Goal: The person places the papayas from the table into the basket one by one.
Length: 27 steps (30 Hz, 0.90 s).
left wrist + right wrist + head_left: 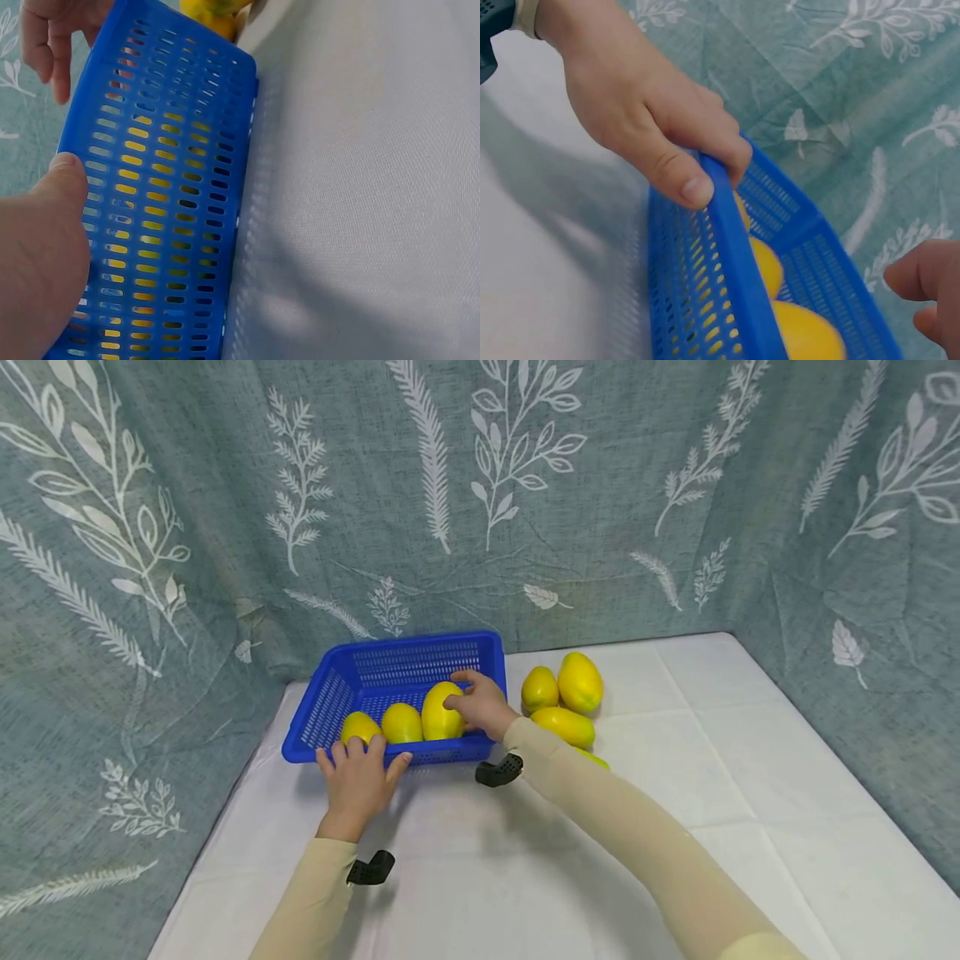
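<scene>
A blue plastic basket (416, 653) with slotted walls stands at the back of the table. Along its front wall sit three yellow mango-like fruits: a left one (360, 727), a middle one (402, 724) and a larger right one (439, 717). My left hand (358, 783) grips the basket's front rim, thumb outside and fingers over the inside. Over the right end of the basket is my right hand (486, 703), its thumb and fingers spread apart beside the larger fruit. In the right wrist view, those fingers (930, 281) have nothing between them.
Several more yellow fruits lie on the white tablecloth (750, 793) right of the basket, among them a round one (540, 689), a large one (580, 682) and a long one (564, 727). A green leaf-patterned curtain (615, 485) hangs close behind the basket and along both sides.
</scene>
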Available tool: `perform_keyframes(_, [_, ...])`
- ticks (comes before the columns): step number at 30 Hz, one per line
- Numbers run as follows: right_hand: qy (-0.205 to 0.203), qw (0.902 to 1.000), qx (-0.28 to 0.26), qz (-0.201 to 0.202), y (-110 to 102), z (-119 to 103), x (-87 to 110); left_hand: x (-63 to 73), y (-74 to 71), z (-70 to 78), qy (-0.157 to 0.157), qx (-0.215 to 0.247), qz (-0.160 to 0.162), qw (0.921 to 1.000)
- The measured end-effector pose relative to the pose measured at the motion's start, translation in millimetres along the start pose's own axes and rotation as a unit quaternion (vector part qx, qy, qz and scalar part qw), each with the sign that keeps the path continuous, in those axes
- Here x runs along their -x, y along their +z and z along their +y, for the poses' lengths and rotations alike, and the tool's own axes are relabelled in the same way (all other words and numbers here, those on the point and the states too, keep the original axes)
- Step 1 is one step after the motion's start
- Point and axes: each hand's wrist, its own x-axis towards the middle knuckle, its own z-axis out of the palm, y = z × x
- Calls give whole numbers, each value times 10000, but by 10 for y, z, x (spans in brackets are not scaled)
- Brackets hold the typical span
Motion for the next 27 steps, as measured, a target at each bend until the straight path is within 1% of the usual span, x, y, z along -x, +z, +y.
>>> perform_keyframes(2, [-112, 9999, -46, -7, -89, -7, 40, -3, 18, 17, 27, 22, -3, 10000])
perform_keyframes(5, [-287, 9995, -68, 115, -319, -52, 111, -5, 35, 38, 59, 54, 1, 10000])
perform_keyframes(7, [-388, 9988, -4, 305, -537, -79, 144, -7, 37, 45, 66, 93, 31, 9999])
perform_keyframes(9, [-397, 9979, 31, 516, -795, -94, 168, -2, 28, 47, 65, 115, 75, 9999])
perform_keyframes(12, [-315, 9959, 104, 847, -1227, -55, 187, 8, 4, 39, 78, 152, 149, 9997])
perform_keyframes(15, [-110, 9934, 120, 1137, -1643, 40, 210, 17, -17, 18, 108, 138, 198, 9997])
perform_keyframes(17, [59, 9910, 90, 1333, -1879, 122, 237, 17, -23, 1, 136, 115, 213, 9996])
perform_keyframes(19, [208, 9887, 38, 1481, -2067, 219, 260, 14, -28, -7, 147, 106, 213, 9996])
perform_keyframes(21, [335, 9868, 28, 1583, -2211, 321, 288, 10, -24, -9, 159, 106, 172, 9997])
perform_keyframes(23, [452, 9852, 22, 1653, -2305, 420, 320, 8, -14, 4, 168, 106, 117, 9997])
perform_keyframes(25, [559, 9844, 16, 1666, -2348, 502, 335, 10, -9, 10, 186, 77, 99, 9997])
perform_keyframes(27, [645, 9843, -14, 1646, -2341, 563, 333, 20, -23, 19, 168, 11, 54, 9998])
